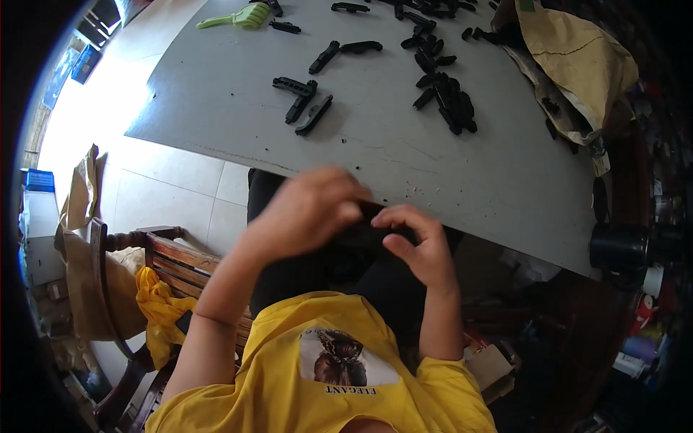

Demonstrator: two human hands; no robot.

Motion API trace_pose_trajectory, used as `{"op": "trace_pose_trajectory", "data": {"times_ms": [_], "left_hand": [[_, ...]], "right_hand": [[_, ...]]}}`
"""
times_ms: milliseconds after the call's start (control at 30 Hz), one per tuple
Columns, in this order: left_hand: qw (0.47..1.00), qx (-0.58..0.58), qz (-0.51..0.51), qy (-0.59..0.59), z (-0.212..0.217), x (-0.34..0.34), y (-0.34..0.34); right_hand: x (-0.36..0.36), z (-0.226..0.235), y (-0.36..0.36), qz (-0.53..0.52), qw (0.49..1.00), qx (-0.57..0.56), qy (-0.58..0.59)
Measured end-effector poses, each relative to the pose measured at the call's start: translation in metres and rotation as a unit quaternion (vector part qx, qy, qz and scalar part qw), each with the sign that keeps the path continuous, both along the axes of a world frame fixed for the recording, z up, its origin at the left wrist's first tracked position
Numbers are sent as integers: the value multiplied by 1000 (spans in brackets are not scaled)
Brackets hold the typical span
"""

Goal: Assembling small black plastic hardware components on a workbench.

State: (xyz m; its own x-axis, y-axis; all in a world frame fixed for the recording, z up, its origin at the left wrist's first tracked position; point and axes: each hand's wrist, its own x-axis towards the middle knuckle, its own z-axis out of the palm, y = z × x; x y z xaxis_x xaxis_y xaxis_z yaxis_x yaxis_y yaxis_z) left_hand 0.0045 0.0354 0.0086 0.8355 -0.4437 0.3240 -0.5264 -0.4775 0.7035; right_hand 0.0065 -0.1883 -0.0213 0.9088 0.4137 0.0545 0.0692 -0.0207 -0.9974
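My left hand (314, 206) is at the table's near edge, over my lap, its fingers bent and smeared by motion. Just to its right, my right hand (419, 242) has its fingers and thumb curled inward. A small dark piece (369, 209) shows between the two hands, by my right fingertips; its kind cannot be made out against my black trousers. Beyond the hands, long narrow black plastic pieces (315, 115) lie loose on the grey table (231, 119). More of these lie in a heap (447, 101) to the right.
A brown paper bag (577, 65) leans open at the table's right side. Far left on the table lies a light green brush-like tool (234, 18). A wooden chair (177, 263) with a yellow cloth (155, 310) stands at my left. Right of the table is a black cylinder (619, 247).
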Motion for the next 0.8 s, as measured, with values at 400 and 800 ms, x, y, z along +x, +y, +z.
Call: {"op": "trace_pose_trajectory", "data": {"times_ms": [400, 800], "left_hand": [[936, 315, 110, -116, -8, 68, 11], [977, -116, 97, 153, -7, 19, -27]], "right_hand": [[155, 9, 37, -251, 789, -526, -197], [29, 16, 33, -151, 983, 92, 45]]}}
